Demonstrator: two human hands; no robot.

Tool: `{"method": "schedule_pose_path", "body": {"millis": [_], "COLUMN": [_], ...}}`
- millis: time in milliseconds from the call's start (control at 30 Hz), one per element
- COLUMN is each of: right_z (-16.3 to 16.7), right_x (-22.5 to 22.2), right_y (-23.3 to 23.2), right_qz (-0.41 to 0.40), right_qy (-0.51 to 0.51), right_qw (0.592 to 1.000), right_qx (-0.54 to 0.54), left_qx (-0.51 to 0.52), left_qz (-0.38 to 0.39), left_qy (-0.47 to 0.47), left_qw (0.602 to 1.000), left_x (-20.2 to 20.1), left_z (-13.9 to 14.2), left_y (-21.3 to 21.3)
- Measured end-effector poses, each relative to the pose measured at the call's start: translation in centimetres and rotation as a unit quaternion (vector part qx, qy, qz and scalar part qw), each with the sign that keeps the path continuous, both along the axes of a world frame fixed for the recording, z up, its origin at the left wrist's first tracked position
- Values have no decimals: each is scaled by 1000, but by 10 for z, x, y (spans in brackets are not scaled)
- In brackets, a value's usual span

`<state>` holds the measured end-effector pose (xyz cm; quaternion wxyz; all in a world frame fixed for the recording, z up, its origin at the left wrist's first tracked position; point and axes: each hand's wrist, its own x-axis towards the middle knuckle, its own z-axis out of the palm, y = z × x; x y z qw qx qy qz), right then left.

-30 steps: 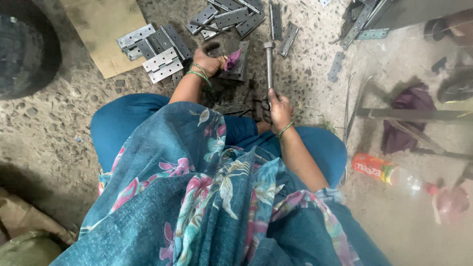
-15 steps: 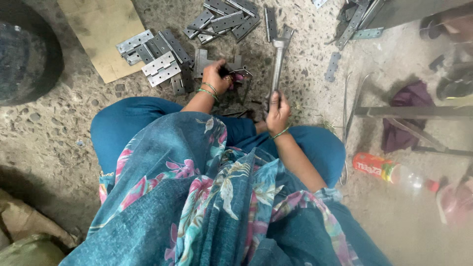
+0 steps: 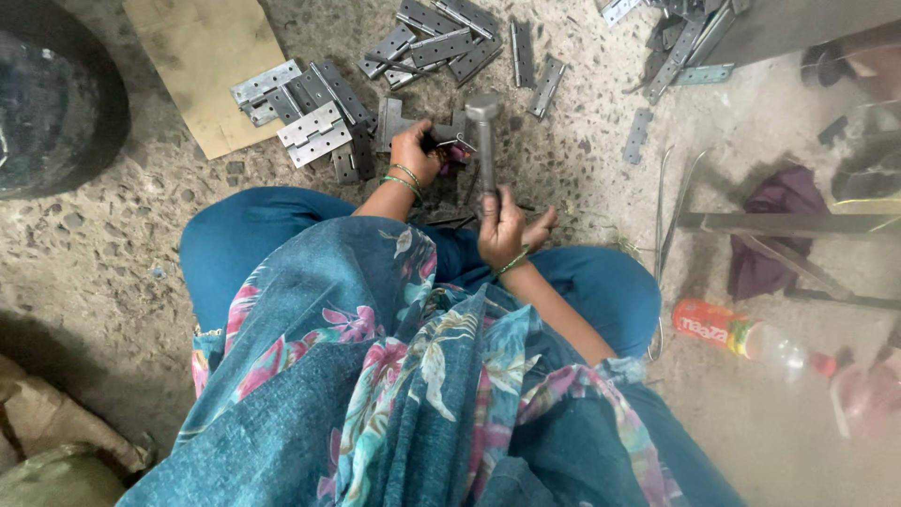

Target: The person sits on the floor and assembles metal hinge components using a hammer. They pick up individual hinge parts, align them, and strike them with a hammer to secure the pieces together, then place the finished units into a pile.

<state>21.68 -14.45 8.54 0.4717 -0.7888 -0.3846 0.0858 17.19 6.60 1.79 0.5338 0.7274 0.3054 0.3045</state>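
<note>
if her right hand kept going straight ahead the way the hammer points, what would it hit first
The right hand grips a hammer pointing away from her. Straight on, its head would probably first meet the small metal piece held by the left hand, then the hinges beyond; depth is unclear.

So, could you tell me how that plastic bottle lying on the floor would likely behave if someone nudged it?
The bottle lies on its side and looks round, so it would probably roll. It appears clear and mostly empty, so it is likely light. The floor looks rough and gritty, which might stop it soon.
</note>
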Motion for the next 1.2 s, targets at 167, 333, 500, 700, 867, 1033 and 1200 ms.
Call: {"method": "schedule_pose_path", "body": {"millis": [167,333,500,700,867,1033,1200], "right_z": [-6,-22,-37,-54,-57,-54,-55], "right_x": [6,18,38,62,66,67,69], "right_y": [7,6,6,-1,2,3,2], "right_qz": [-37,-36,-28,-86,-134,-150,-152], "right_qy": [-96,18,30,131,237,242,334], "right_qw": [988,993,992,983,959,954,929], "right_qx": [-111,-108,-119,-94,-78,-97,-43], "left_qx": [27,-9,68,6,3,172,191], "left_qz": [-1,4,16,121,157,283,67], "left_qy": [51,68,117,191,345,379,402], "left_qw": [998,998,991,974,925,864,893], "left_x": [1,3,5,-15,-61,-52,10], "left_z": [2,-1,7,33,56,58,46], "left_y": [5,8,10,64,125,123,132]}}
